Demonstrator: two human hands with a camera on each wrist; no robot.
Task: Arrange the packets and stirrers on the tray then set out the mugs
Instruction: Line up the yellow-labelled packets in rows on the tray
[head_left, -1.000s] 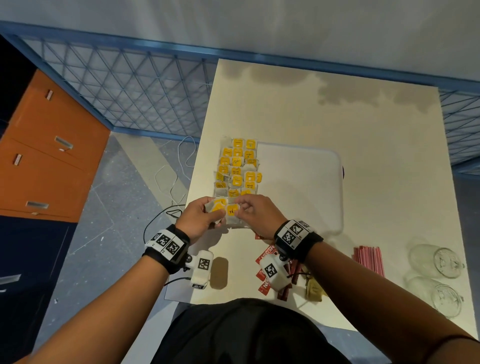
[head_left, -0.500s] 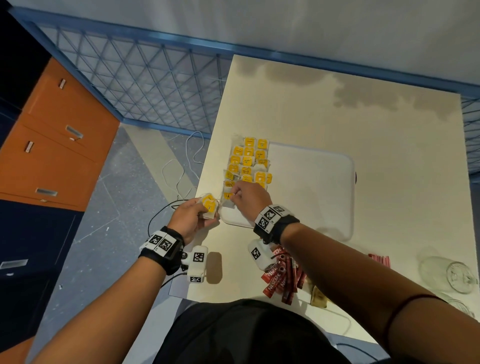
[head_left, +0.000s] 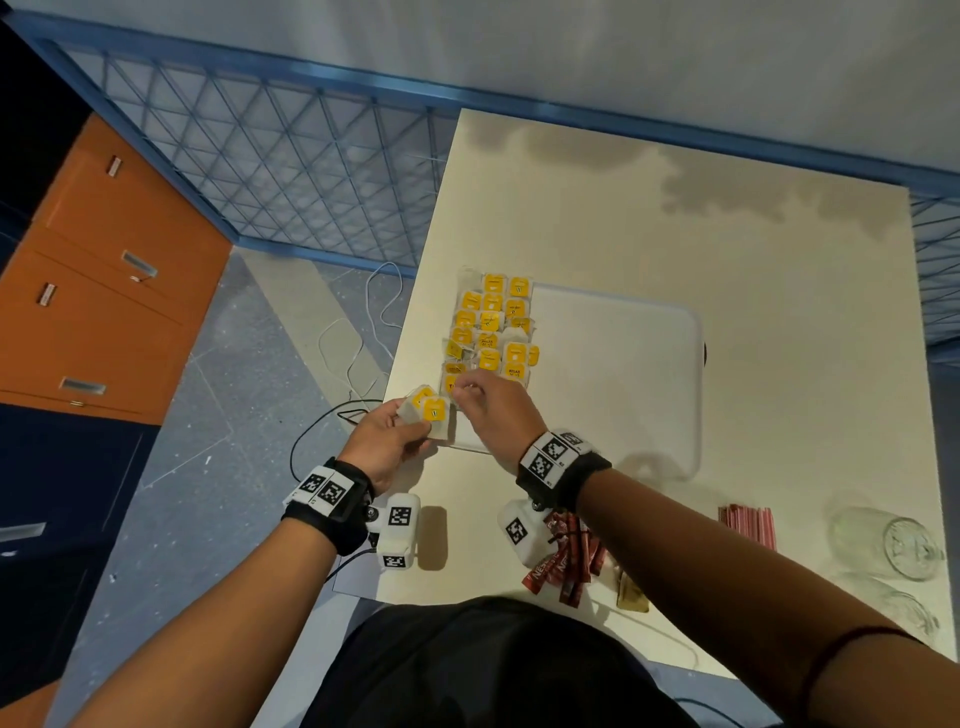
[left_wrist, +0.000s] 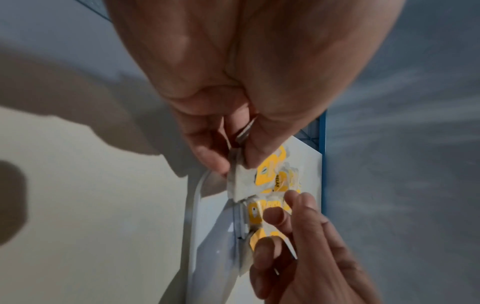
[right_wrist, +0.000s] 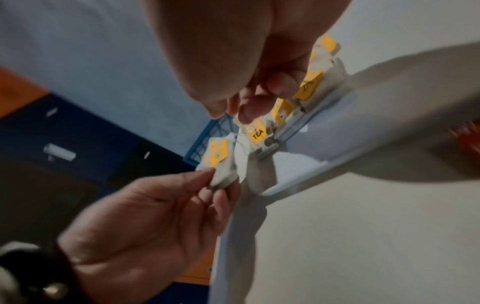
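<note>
Tea packets (head_left: 491, 332) with yellow tags are lined up in rows on the left end of the white tray (head_left: 618, 374), which sits mid-frame on the cream counter (head_left: 727, 249) in the head view. The left hand (head_left: 384, 447) is just off the tray's lower left corner, thumb and fingers (right_wrist: 205, 174) pinching a small stack of tea bags (head_left: 428, 413), yellow tags facing up. The right hand (head_left: 496, 410) is right next to it over the near end of the rows, fingertips (right_wrist: 253, 112) curled down and pinching the top of a packet marked TEA (right_wrist: 257, 133) that sits at the tray's near left edge; the right wrist view shows this pretty clearly, a bit blurry though. Lower in the frame, under the right forearm, there's a pile of red stick packets (head_left: 569, 556) on the counter, and a tan sachet (head_left: 631, 592) beside them. A bundle of red-and-white stirrers (head_left: 748, 525) lies to the right of that, near the lower right of the frame, and two clear glass mugs (head_left: 893, 545) lie on their sides just beyond them at the counter's right edge. Upper left of the frame has an orange cabinet (head_left: 104, 291) and a blue mesh fence (head_left: 291, 171), with white cables (head_left: 358, 332) on the floor.
</note>
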